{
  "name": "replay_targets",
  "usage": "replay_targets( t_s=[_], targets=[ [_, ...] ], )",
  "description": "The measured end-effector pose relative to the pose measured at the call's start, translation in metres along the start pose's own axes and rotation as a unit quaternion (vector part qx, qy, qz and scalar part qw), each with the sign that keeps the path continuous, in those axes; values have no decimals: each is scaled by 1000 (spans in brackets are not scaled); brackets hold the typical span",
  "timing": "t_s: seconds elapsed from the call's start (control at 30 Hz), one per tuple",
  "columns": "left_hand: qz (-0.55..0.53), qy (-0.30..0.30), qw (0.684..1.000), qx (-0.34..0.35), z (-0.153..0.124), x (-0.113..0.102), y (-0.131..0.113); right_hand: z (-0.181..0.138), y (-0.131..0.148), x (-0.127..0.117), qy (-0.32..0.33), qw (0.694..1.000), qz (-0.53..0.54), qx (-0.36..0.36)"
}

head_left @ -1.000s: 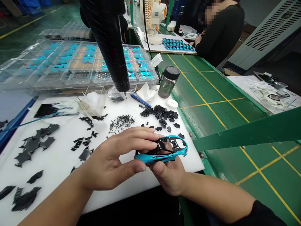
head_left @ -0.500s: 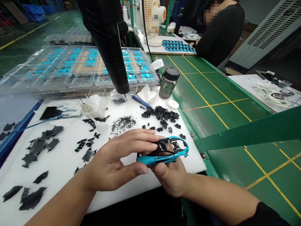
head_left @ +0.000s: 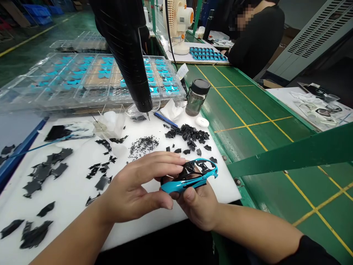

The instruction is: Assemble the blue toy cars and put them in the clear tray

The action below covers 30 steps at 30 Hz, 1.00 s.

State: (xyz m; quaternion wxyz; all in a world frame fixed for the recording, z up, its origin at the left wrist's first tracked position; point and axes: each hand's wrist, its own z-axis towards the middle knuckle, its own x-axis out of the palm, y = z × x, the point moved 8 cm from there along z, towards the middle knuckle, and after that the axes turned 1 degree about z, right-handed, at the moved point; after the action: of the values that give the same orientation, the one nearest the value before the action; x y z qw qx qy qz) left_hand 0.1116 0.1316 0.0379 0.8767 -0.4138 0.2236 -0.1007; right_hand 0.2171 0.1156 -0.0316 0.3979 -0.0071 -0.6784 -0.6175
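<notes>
A blue toy car body with black inner parts is held upside down over the near edge of the white work mat. My right hand cups it from below, thumb on its blue side. My left hand grips its left end, fingers laid over the top and thumb underneath. A pile of small black plastic parts lies just beyond the car, and a heap of tiny black screws sits left of it.
A black electric screwdriver hangs over the mat. Clear trays of blue parts stand behind. A dark-lidded jar and a blue pen are at the mat's far right. Green conveyor runs right; another person sits beyond.
The car body has tipped slightly, its right end lifting a little. Both hands keep their hold in nearly the same place.
</notes>
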Motion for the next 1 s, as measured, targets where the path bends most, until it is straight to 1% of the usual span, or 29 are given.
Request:
replay_targets(
  t_s=[0.17,0.33,0.43,0.5,0.57,0.67,0.77,0.83,0.93,1.0],
  targets=[
    [10,1,1000,5,1,1,-1,1,-1,-2,-17,1000,10,-11],
    [9,2,1000,-6,0,1,2,2,-4,-4,-29,999,1,-21],
    [16,6,1000,-9,-2,1,3,3,-1,-4,-31,999,-5,-28],
    [20,8,1000,-15,-3,1,4,4,1,-4,-35,998,-32,-30],
    [15,7,999,-32,-5,0,8,5,3,-9,-59,995,-81,-26],
    [14,11,995,-102,-9,-1,21,7,1,-18,-96,982,-165,1],
    [-6,4,986,-166,-15,-4,36,10,-3,-19,-73,973,-218,10],
    [-52,-7,983,-175,-17,-5,41,12,-1,-19,-69,961,-268,1],
    [-104,-4,979,-178,-18,-4,44,14,8,-24,-108,922,-370,-25],
    [-120,-4,975,-185,-17,-4,45,13,14,-25,-132,900,-414,-43]
  ],
)
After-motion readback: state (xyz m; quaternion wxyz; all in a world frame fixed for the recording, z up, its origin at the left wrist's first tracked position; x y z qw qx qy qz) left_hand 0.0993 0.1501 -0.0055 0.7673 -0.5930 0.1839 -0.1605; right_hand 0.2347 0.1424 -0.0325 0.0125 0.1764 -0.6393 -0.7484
